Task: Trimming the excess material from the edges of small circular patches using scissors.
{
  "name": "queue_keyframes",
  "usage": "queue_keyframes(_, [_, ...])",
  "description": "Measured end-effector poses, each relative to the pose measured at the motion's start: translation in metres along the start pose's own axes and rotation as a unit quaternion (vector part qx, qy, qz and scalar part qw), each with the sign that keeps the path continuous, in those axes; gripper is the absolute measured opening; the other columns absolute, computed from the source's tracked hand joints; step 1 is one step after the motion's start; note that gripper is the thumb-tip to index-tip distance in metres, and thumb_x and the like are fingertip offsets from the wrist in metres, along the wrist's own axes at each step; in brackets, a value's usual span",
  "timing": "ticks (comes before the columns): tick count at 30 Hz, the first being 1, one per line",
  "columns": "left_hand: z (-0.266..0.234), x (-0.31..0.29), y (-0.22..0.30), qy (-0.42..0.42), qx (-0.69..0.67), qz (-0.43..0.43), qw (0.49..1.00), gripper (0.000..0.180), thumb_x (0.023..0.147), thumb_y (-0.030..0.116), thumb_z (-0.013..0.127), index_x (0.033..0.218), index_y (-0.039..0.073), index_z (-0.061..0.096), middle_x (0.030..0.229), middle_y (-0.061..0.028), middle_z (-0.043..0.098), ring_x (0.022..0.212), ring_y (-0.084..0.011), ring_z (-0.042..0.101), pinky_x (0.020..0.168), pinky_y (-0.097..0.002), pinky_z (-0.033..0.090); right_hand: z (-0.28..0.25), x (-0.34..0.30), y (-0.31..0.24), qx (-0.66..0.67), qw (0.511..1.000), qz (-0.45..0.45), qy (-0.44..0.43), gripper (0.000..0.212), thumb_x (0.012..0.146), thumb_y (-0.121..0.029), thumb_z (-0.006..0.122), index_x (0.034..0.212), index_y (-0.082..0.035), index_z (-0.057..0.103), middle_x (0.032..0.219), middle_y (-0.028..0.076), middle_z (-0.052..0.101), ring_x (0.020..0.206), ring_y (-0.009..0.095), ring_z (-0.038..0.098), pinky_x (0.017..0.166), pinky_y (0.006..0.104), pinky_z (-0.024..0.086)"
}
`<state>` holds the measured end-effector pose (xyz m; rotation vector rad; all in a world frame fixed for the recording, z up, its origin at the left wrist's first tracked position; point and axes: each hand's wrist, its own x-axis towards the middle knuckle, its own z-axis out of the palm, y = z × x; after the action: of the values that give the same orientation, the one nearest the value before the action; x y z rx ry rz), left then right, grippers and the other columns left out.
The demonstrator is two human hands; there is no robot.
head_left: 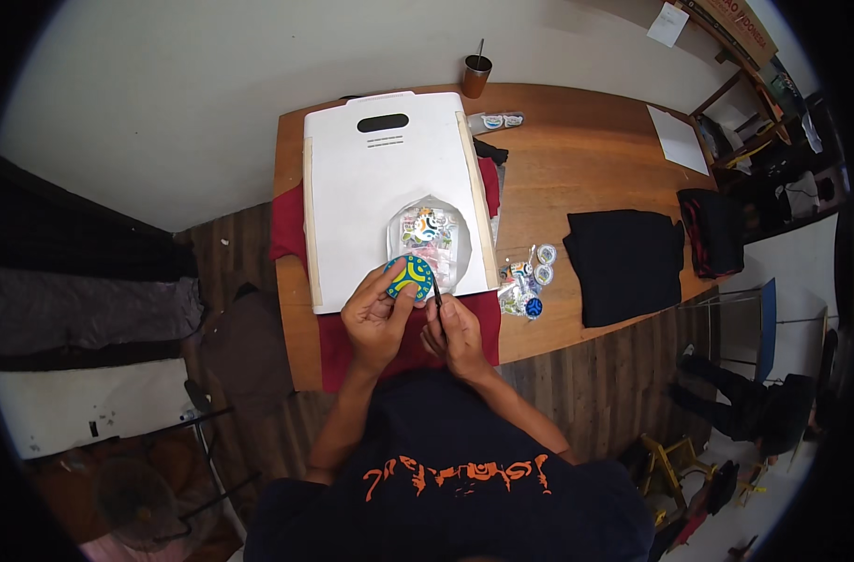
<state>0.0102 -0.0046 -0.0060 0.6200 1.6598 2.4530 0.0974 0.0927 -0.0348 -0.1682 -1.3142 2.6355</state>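
Observation:
My left hand (pixel 372 320) pinches a round blue-green piece (pixel 409 277) with a yellow-green pattern, like a sticker or patch, and tilts its face upward. In my right hand (pixel 461 335) is a slim black tool (pixel 437 290), its tip close to the piece's right edge; whether it is a cutter or scissors I cannot tell. Both hands are over the near edge of a white board (pixel 344 206) with an oval handle slot. Just beyond them, clear plastic (pixel 460 245) lies on the board, with colourful printed cutouts (pixel 425 225) on it.
Red cloth (pixel 342 351) sticks out from under the board on the wooden table (pixel 539 169). To the right lie more round cutouts (pixel 520 288) and a folded black cloth (pixel 622 267). A brown cup (pixel 475 80) stands at the back. Other people are at lower left and right.

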Motion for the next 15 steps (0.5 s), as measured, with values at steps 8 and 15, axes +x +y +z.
queue_keyframes(8, [-0.0003, -0.0009, -0.0022, 0.000, 0.002, 0.001, 1.000, 0.036, 0.088, -0.013, 0.060, 0.125, -0.011, 0.057, 0.121, -0.0183, 0.058, 0.102, -0.0207, 0.065, 0.083, -0.0290, 0.060, -0.0004, 0.0005, 0.0005, -0.006, 1.000, -0.002, 0.000, 0.032, 0.108, -0.030, 0.033, 0.094, -0.004, 0.046, 0.054, -0.005, 0.029, 0.042, 0.004, 0.023, 0.042, 0.0222, 0.023])
queue_keyframes(15, [-0.0012, -0.0026, -0.0068, -0.010, -0.002, 0.029, 1.000, 0.036, 0.088, -0.012, 0.061, 0.124, -0.011, 0.057, 0.120, -0.0180, 0.059, 0.098, -0.0190, 0.066, 0.080, -0.0275, 0.060, -0.0018, 0.0003, -0.0005, -0.001, 1.000, 0.003, 0.005, 0.032, 0.108, -0.030, 0.033, 0.095, -0.004, 0.046, 0.053, -0.005, 0.029, 0.041, 0.004, 0.023, 0.042, 0.0223, 0.022])
